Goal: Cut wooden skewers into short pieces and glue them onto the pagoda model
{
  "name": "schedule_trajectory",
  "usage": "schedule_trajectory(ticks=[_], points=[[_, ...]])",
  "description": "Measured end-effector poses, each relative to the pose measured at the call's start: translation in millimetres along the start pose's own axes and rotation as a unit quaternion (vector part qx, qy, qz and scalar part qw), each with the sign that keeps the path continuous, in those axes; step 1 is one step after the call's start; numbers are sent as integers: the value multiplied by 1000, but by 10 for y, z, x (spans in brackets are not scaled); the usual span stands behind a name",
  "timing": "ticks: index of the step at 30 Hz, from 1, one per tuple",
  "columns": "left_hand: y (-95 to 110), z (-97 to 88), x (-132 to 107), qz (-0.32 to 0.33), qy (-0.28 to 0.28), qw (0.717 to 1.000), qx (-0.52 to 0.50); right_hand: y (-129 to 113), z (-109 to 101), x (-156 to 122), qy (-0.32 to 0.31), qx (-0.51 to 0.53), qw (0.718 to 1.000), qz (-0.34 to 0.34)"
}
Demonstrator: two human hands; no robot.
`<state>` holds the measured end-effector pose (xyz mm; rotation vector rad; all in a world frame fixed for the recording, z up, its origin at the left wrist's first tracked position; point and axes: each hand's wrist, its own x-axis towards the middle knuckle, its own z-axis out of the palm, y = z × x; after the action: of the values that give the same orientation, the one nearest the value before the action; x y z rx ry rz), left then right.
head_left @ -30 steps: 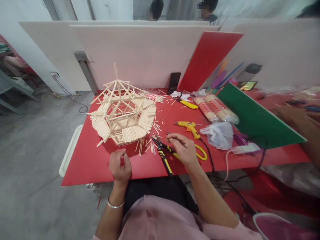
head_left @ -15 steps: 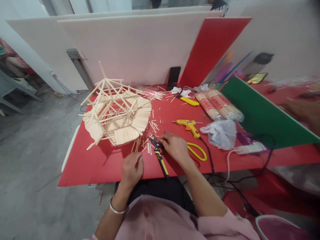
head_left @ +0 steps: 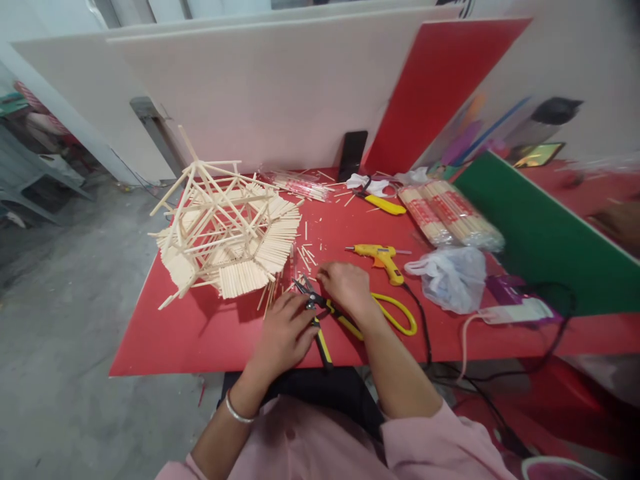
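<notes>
My left hand [head_left: 286, 331] lies over the near handle of the black-and-yellow pliers [head_left: 324, 347], fingers bent but apart. Its fingertips reach the pliers; a firm grip cannot be made out. Just beyond the pliers' pivot is my right hand [head_left: 346, 288], its fingers curled together close to the jaws. Whatever those fingers hold is hidden. Loose cut sticks [head_left: 306, 257] are scattered by the jaws. On the left of the red table [head_left: 210, 347] stands a frame model of thin wooden sticks [head_left: 243, 277], with a pointed top and fanned stick panels.
A yellow glue gun [head_left: 383, 257] lies right of my hands, near a yellow looped handle [head_left: 407, 323]. Farther right are a white plastic bag [head_left: 450, 277], wrapped stick bundles [head_left: 447, 213] and a green board [head_left: 540, 247]. Yellow-handled cutters [head_left: 385, 203] and a phone [head_left: 353, 155] are behind.
My left hand has moved right and forward onto the pliers, and its fingers have spread. The pliers' handles now stand wider apart. My right hand stays near the jaws.
</notes>
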<state>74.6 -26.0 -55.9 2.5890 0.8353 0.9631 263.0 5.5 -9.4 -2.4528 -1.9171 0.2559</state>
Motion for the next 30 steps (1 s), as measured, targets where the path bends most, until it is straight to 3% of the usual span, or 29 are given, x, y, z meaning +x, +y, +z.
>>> schedule_trajectory(ticks=[2,4,10,14,23,30], points=[[17,14,55,19,-41,999,-3,16,-35,32,-1,-4,1000,-2],[19,24,105,14,-47,999,-17,10,-65,88,0,-8,1000,-5],[-56,60,177,-56,51,995,-65,-130,-59,352,6,-6,999,-43],[-82,73,147,-66,103,991,-59,-190,29,482,0,-13,999,-42],[-67,196,95,-40,150,984,-86,-223,150,471,-12,-15,997,-69],[-57,125,87,-51,197,973,-107,-160,177,467,-25,20,997,-63]])
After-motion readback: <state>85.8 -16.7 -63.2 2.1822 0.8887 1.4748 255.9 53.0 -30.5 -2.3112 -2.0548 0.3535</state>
